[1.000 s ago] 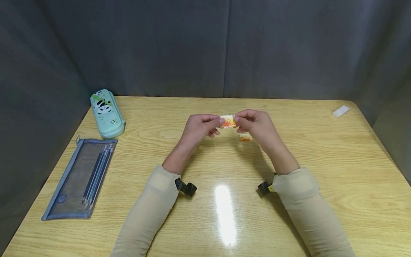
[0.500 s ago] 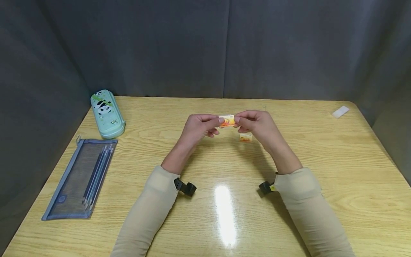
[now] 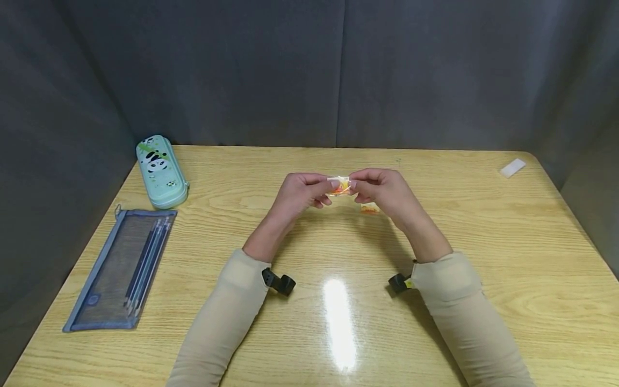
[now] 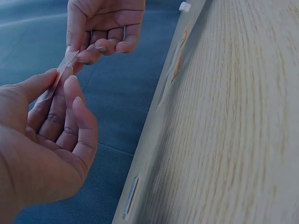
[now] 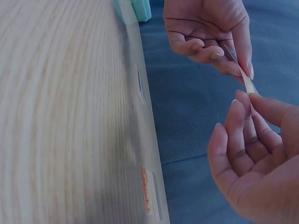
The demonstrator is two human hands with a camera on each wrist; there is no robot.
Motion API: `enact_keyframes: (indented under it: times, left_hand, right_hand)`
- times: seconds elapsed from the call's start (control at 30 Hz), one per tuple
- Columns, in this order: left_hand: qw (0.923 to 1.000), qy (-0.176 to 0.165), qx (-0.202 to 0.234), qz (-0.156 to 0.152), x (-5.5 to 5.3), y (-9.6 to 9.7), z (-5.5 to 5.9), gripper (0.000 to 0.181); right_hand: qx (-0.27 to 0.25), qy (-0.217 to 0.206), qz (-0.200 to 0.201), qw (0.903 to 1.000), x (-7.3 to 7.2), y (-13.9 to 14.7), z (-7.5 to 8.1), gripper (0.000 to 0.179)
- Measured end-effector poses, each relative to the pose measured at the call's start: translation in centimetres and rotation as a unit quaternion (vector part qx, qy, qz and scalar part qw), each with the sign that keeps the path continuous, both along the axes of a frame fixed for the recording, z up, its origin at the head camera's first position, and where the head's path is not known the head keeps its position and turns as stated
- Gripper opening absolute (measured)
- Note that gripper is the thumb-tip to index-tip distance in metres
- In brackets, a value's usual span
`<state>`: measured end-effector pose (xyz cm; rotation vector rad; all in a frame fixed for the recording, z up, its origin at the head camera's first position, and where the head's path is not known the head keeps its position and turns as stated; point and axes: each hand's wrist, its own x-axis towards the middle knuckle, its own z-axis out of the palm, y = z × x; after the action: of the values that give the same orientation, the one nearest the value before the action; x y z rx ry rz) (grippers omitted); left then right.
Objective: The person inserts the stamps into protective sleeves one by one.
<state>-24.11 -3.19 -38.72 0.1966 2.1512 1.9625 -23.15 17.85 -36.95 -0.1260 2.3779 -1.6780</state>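
In the head view both hands are raised over the back middle of the table. My left hand (image 3: 301, 192) pinches the left end of a small shiny wrapper (image 3: 342, 186) with yellow and orange print, between thumb and fingers. At its other end, the thumb and fingertips of my right hand (image 3: 389, 194) pinch it too. Edge-on in the left wrist view, the wrapper (image 4: 60, 77) looks thin and partly clear. A second small piece (image 3: 370, 208) with similar print lies on the table just below the right hand, partly hidden by it.
A mint-green panda pencil case (image 3: 162, 172) lies at the back left. Before it rests a blue mesh zip pouch (image 3: 108, 269) holding several pencils. A white block (image 3: 512, 168), perhaps an eraser, is at the back right. A dark curtain (image 3: 309, 75) hangs behind the table.
My right hand has shifted slightly left and covers more of the wrapper's right end. The wrapper's face showed flatter half a second ago and glints more now. The left hand has barely moved.
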Motion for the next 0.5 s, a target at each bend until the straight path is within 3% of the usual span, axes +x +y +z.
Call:
enact_keyframes:
  times: [0.27, 0.5]
  left_hand:
    - [0.9999, -0.006, -0.011, -0.009, -0.21, -0.05, 0.04, 0.028]
    - [0.9998, -0.014, -0.008, 0.007, -0.32, -0.81, 0.06, 0.028]
  right_hand:
    - [0.007, -0.003, 0.005, 1.0000, -0.03, 0.17, 0.09, 0.029]
    - [0.013, 0.000, -0.012, 0.9999, -0.13, 0.57, 0.14, 0.034]
